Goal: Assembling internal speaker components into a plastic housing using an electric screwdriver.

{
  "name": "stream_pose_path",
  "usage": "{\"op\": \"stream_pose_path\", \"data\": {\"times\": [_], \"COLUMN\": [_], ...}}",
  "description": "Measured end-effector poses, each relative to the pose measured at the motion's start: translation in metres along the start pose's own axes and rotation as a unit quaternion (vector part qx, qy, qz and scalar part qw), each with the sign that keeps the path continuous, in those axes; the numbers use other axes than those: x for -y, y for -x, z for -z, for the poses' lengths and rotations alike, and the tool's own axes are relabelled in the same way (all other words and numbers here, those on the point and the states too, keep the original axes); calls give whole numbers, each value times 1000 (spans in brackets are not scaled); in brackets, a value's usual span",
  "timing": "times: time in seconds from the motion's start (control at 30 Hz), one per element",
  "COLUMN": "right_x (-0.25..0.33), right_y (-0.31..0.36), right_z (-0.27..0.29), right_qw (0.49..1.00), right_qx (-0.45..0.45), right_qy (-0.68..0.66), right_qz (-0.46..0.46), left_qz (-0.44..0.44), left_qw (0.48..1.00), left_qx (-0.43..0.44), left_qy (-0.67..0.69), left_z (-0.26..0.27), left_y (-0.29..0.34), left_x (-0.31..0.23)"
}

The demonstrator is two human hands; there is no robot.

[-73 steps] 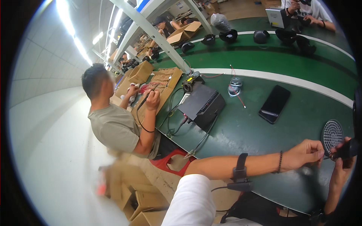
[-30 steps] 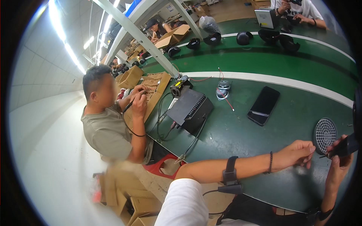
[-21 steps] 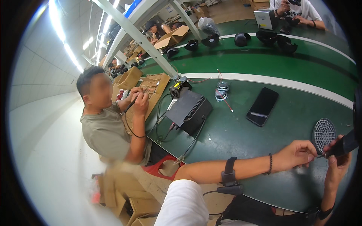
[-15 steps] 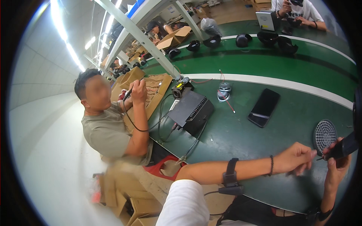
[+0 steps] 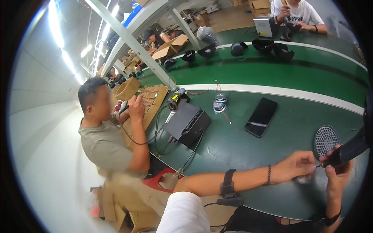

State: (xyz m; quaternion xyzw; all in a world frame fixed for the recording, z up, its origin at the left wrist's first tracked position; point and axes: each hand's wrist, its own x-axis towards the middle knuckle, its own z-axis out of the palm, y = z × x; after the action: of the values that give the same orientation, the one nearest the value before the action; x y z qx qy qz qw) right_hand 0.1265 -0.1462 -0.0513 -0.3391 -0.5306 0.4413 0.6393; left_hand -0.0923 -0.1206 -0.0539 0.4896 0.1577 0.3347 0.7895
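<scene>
- The left hand [image 5: 297, 165] had its thumb and fingers drawn narrow beside a thin dark stem [image 5: 319, 166]; whether they gripped it could not be told.
- The right hand [image 5: 337, 174] was wrapped around a black, smooth, tapered object [image 5: 344, 152], held above the table near the right rim, its stem end toward the left fingers.
- Doing this well probably called for a steady right grip, with only the left fingertips moving, and gently, since a sideways pull might have bent the stem.
- A grey round perforated disc [image 5: 326, 140] lay just beyond the right hand; keeping knuckles off it seemed wise.
- Farther out, a black rectangular phone [image 5: 262, 117] and silver round speakers with red wires [image 5: 220, 102] rested on the dark green tabletop [image 5: 237, 151], well clear.
</scene>
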Motion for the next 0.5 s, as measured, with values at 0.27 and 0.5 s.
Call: {"op": "stream_pose_path", "data": {"times": [0.27, 0.5], "right_x": [13, 13], "right_y": [-3, -4], "right_z": [-5, -11], "right_qw": [1000, 1000], "right_qx": [4, 7], "right_qy": [-13, -23], "right_qz": [-18, -11], "left_qz": [23, 41], "left_qw": [997, 990], "left_qx": [32, 45], "left_qy": [73, 125], "left_z": [-2, 1], "left_y": [-1, -1], "left_x": [1, 4]}}
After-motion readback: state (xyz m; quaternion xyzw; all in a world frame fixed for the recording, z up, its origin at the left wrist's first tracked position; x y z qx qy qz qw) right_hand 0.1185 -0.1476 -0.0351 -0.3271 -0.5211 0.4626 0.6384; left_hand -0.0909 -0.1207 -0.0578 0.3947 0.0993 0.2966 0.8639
